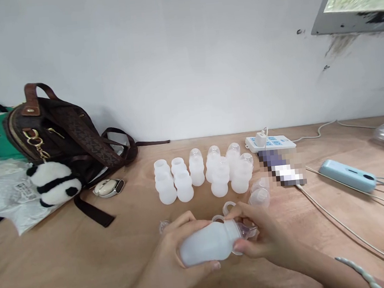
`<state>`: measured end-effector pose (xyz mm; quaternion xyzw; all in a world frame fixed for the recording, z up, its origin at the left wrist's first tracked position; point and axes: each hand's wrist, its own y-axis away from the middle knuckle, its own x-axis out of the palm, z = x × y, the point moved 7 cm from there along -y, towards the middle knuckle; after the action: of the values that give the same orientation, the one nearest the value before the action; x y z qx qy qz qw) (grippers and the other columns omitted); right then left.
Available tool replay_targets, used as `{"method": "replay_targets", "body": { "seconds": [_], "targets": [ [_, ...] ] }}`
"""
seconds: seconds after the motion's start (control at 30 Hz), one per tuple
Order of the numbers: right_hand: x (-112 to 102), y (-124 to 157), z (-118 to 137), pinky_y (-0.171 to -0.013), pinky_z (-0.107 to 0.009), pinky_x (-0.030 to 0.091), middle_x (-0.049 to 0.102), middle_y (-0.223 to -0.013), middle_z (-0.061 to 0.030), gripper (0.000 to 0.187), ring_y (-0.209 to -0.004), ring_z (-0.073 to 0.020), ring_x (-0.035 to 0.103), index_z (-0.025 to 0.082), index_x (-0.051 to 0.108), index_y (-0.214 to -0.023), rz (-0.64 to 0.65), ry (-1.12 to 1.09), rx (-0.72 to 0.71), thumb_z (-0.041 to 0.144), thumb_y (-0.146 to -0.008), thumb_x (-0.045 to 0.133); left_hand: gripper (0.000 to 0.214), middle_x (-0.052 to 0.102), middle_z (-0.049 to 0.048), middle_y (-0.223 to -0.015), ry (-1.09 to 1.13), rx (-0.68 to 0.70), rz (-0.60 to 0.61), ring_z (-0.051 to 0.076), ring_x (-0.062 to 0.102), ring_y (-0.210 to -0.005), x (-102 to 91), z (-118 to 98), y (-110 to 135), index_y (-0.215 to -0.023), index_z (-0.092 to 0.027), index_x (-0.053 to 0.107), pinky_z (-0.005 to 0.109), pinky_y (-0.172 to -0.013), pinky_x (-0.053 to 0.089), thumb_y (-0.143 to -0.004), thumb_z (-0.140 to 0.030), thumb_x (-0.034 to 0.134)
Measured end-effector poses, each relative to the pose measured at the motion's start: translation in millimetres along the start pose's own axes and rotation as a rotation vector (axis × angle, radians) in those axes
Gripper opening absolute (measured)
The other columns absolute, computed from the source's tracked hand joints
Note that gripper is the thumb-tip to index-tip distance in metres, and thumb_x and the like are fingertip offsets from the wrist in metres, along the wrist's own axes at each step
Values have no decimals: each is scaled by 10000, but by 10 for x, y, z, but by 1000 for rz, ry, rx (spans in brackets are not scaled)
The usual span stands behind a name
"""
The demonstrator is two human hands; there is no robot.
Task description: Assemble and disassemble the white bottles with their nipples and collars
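My left hand (175,249) is wrapped round the body of a white baby bottle (206,244), which lies on its side in the air above the table. At the bottle's neck, my right hand (265,234) pinches the white collar ring, where a clear nipple (246,230) points to the right. Behind my hands stand several more white bottles: two open-topped ones, including an open bottle (165,183), and several with clear domed caps, such as a capped bottle (219,177). Loose white rings (230,207) lie just past my hands. A clear nipple (164,226) rests beyond my left hand.
Clear caps (260,197) lie right of the bottles. Further right are a power strip (271,142), a blurred-out object (284,169), a blue power bank (347,175) and cables. On the left sit a brown backpack (68,128), a panda plush (55,183) and a mouse (104,187).
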<state>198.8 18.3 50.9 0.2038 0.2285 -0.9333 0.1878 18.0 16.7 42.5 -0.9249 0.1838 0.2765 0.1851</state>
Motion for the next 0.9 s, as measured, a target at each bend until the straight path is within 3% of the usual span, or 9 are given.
{"method": "replay_targets", "body": {
  "seconds": [0.13, 0.23, 0.3, 0.4, 0.47, 0.63, 0.7, 0.8, 0.9],
  "targets": [
    [-55, 32, 252, -848, -342, 542, 657, -1186, -90, 412, -1037, -218, 637, 277, 464, -1335, -4, 251, -318, 306, -954, 618, 505, 592, 15, -863, 108, -81, -49, 200, 574, -738, -52, 60, -17, -1063, -264, 755, 310, -672, 485, -682, -594, 800],
    [-86, 22, 259, -1012, -427, 497, 520, -1404, -135, 673, -1305, -269, 496, 290, 254, -1505, 0, 259, -310, 293, -943, 625, 414, 584, 8, -841, 63, 19, -77, 187, 587, -717, -93, -45, -45, -1093, -268, 736, 283, -630, 477, -760, -510, 777],
    [-94, 9, 162, -972, -432, 524, 527, -1380, -137, 734, -1255, -281, 528, 283, 231, -1520, 3, 215, -183, 386, -924, 645, 422, 599, 14, -894, -37, 125, -136, 182, 607, -741, -121, -124, -30, -1190, -278, 684, 274, -634, 489, -798, -406, 775],
    [-92, 12, -23, -858, -405, 549, 647, -1119, -76, 366, -1026, -246, 614, 286, 507, -1329, 9, 175, 53, 396, -981, 541, 499, 615, 34, -971, -256, 303, -225, 184, 623, -777, -119, -214, 39, -1313, -268, 592, 277, -651, 500, -837, -282, 742],
    [-95, 16, -91, -840, -390, 541, 658, -1056, -58, 244, -992, -238, 611, 285, 598, -1197, 24, 118, 142, 376, -976, 552, 489, 625, 49, -993, -376, 394, -252, 189, 628, -797, -97, -242, 73, -1339, -242, 564, 285, -664, 504, -869, -247, 698],
    [-103, 10, -83, -842, -353, 545, 534, -1373, -74, 649, -1153, -240, 569, 345, 364, -1449, 70, -74, 131, 342, -884, 684, 423, 632, 76, -1045, -490, 435, -283, 194, 631, -834, -103, -228, 68, -1323, -191, 569, 296, -709, 505, -910, -256, 636],
    [-105, 13, -98, -818, -365, 540, 594, -1275, -71, 546, -1113, -248, 573, 330, 439, -1401, 50, 1, 141, 375, -904, 659, 422, 640, 84, -1057, -541, 461, -275, 205, 634, -853, -79, -234, 79, -1339, -186, 565, 310, -722, 490, -923, -249, 604],
    [-78, 3, -104, -792, -383, 525, 678, -1013, -55, 239, -972, -245, 605, 259, 628, -1131, 41, 144, 154, 379, -924, 638, 435, 662, 91, -1066, -587, 509, -249, 222, 645, -888, -25, -249, 104, -1369, -193, 555, 328, -731, 459, -934, -199, 555],
    [-61, -32, 7, -728, -330, 532, 673, -1012, -48, 206, -891, -206, 629, 237, 623, -1086, 72, 144, 30, 314, -905, 684, 449, 684, 70, -1002, -484, 468, -253, 215, 650, -839, -53, -239, 83, -1345, -219, 590, 318, -715, 460, -898, -227, 635]
  ]
}}
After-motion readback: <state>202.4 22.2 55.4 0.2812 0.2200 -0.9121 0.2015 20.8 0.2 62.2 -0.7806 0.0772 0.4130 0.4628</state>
